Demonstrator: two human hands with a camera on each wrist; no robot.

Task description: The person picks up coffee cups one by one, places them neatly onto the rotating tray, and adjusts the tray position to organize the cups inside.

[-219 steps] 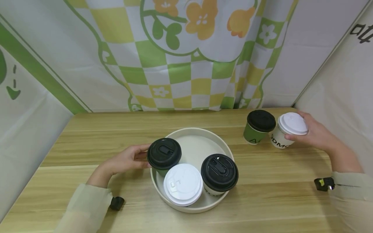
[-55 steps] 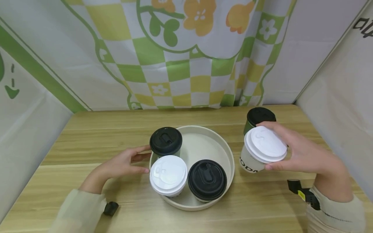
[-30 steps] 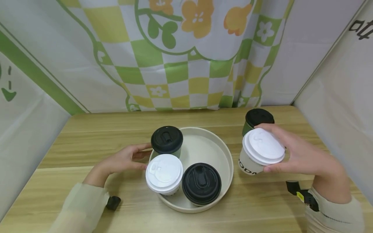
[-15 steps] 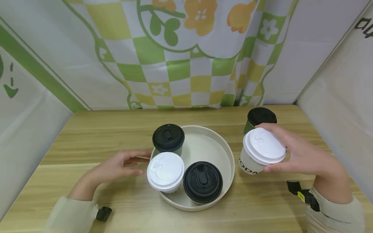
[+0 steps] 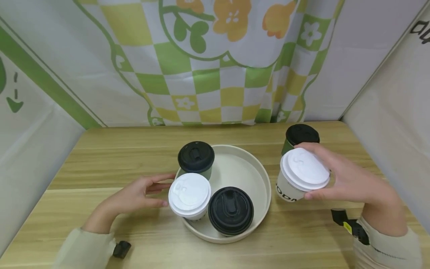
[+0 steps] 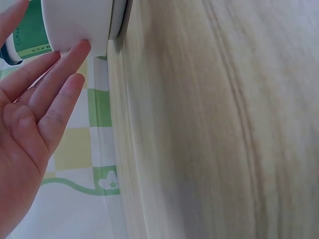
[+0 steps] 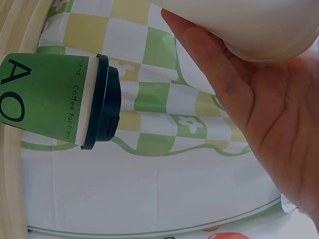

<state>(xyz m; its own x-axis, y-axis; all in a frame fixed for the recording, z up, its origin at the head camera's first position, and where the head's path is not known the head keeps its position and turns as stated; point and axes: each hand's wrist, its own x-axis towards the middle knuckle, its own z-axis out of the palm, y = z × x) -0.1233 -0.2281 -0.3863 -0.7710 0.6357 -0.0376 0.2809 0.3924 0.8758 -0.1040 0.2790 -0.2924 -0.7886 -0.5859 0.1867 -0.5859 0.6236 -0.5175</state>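
Note:
My right hand point(image 5: 349, 175) grips a white-lidded paper cup point(image 5: 292, 190), with dark lettering on its side, to the right of the round cream tray point(image 5: 263, 209). Fairly straight fingers of my left hand point(image 5: 134, 194) meet the tray's left side; in the left wrist view, fingertips touch its outer wall point(image 6: 79, 25). Three lidded cups stand in the tray: a green one with a black lid point(image 5: 196, 155) at the back left, a white-lidded one point(image 5: 189, 194) in front of it, and a black-lidded one point(image 5: 231, 211) at the front.
Another green cup with a black lid point(image 7: 45, 97) stands upright on the wooden table point(image 5: 111, 149), just behind the cup in my right hand. A checked, flowered cloth point(image 5: 208, 82) hangs along the table's back edge, and pale walls flank both sides.
My right hand has brought the white-lidded cup from the back right nearer the tray. The tray has turned clockwise with its cups, and my left hand has slid along its left side.

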